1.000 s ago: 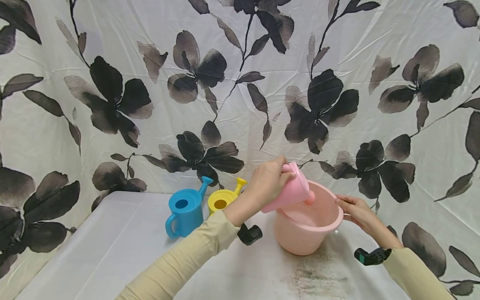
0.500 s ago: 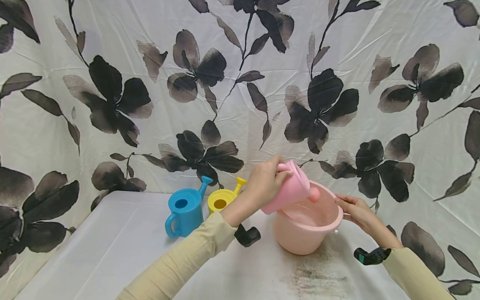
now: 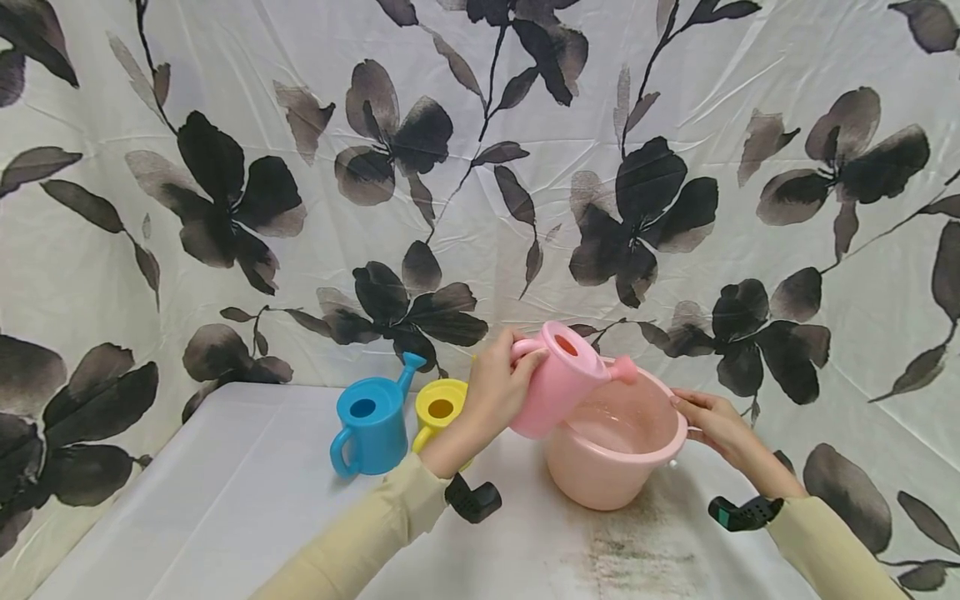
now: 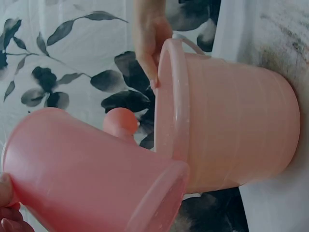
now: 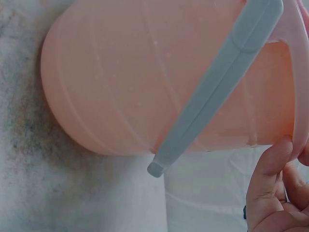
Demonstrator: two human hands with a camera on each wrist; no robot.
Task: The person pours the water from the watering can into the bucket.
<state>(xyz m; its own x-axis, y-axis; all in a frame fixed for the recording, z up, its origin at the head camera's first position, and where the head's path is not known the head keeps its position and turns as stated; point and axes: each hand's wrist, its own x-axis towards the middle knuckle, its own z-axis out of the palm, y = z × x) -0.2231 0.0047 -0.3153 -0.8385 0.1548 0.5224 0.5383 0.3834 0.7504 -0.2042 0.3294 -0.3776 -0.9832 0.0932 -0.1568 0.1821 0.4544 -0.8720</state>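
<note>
My left hand [image 3: 491, 383] grips the handle of a pink watering can [image 3: 555, 392], which leans over the left rim of a pink bucket [image 3: 600, 479]. The can's round spout head points right, above the bucket's opening. From the left wrist view, the can's body [image 4: 91, 169] stands close to the bucket wall [image 4: 241, 121]. At the bucket's right side, my right hand [image 3: 716, 427] pinches the rim with thumb and fingers. A pale grey bucket handle [image 5: 212, 96] hangs slanting down the bucket's side in the right wrist view.
Left of the bucket stand a blue watering can [image 3: 375, 433] and a yellow watering can [image 3: 442, 392], the yellow one partly behind my left hand. Dark smudges [image 3: 637, 550] mark the white table in front of the bucket. A floral cloth [image 3: 480, 167] hangs behind.
The pink watering can has tipped back toward upright and shifted left with my left hand, so its top opening shows. My right hand and the bucket have stayed still.
</note>
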